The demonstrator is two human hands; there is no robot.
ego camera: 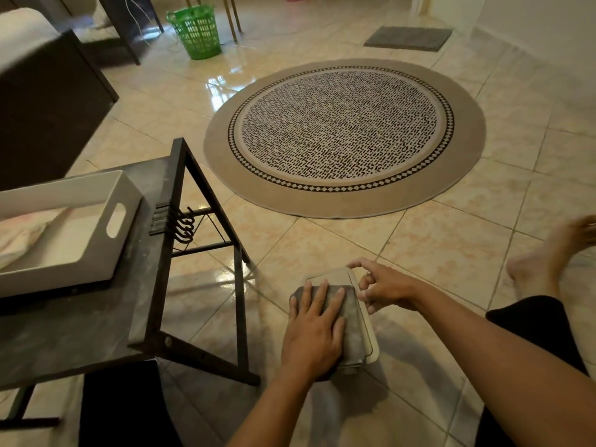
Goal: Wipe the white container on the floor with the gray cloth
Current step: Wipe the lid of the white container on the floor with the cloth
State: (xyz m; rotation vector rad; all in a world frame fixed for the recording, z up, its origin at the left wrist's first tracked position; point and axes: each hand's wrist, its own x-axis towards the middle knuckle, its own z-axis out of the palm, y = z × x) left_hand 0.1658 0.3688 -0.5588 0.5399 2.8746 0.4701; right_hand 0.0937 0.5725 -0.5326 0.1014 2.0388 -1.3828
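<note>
White container point(362, 312): we see it on the tiled floor point(429, 253) near the bottom of the scene, just right of the table's legs; a rounded-corner box of smooth pale plastic, its lid face up
Gray cloth point(350, 321): we find it folded flat over the near left part of the lid, soft and a little fuzzy, leaving the far edge and right rim bare
Left hand point(314, 330): our grip here is spread, palm and fingers flat on the cloth, no pinch; we judge this pushes the cloth down for wiping
Right hand point(387, 288): fingers loosely curled on the far right corner, we judge to stop the box sliding on glossy tile
Table point(138, 285): dark, dusty top on a black metal frame, carrying a white tray point(124, 201) with a cut-out handle
Round rug point(345, 137): flat-woven, speckled centre, beige border, farther off
</note>
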